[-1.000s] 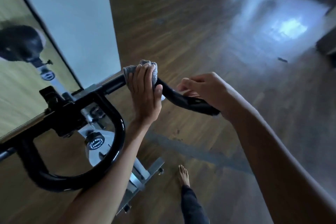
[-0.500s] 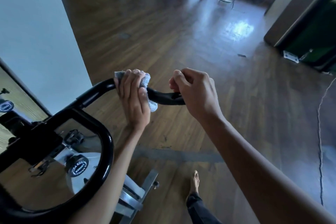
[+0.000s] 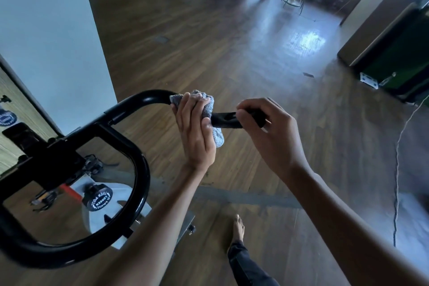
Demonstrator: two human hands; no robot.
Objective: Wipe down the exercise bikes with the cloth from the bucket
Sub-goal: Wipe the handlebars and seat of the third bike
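Fingers [image 3: 188, 104] of left hand [image 3: 195, 132] curling cloth [image 3: 207, 105] round handlebar [image 3: 139, 102]; right hand [image 3: 267, 132] gripping it. Loose tail seemingly risking slipping.

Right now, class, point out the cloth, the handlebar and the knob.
cloth [image 3: 208, 108]: head view, grey fold over the bar.
handlebar [image 3: 139, 100]: head view, bare black tube left of the cloth.
knob [image 3: 98, 197]: head view, its lettered black face.

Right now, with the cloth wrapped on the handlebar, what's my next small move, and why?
Probably slide the cloth right along the handlebar toward its end. Your left hand grips the cloth around the bar, and a short bare stretch lies between it and your right hand, which holds the end.
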